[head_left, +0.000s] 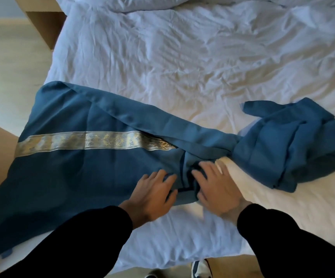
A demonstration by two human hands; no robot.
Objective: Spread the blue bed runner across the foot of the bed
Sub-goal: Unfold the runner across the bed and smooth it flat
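A wide bed (192,63) under one wrinkled white duvet fills the view, with pale wood floor (6,63) to the left and one wooden bedside unit (46,23) at the upper left corner. One pillow (122,4) shows at the top edge.

One blue bed runner (78,177) lies across the near end of the bed. Its left part is spread flat and hangs over the left edge of the mattress, with a single gold patterned band (94,141) running along it. Toward the middle the cloth narrows into twisted folds, and its right part sits in one crumpled heap (289,145) on the duvet.

Two hands in two black sleeves reach in from below, close together at the twisted middle. The left hand (154,189) rests on the flat cloth with its fingers spread and nearly straight, gripping nothing. The right hand (216,187) is somewhat blurred; its fingers and thumb bend into a dark bunched fold of the runner and hold it.

At the bottom edge one shoe (201,268) shows on the floor, with the tip of a second shoe (150,275) to its left
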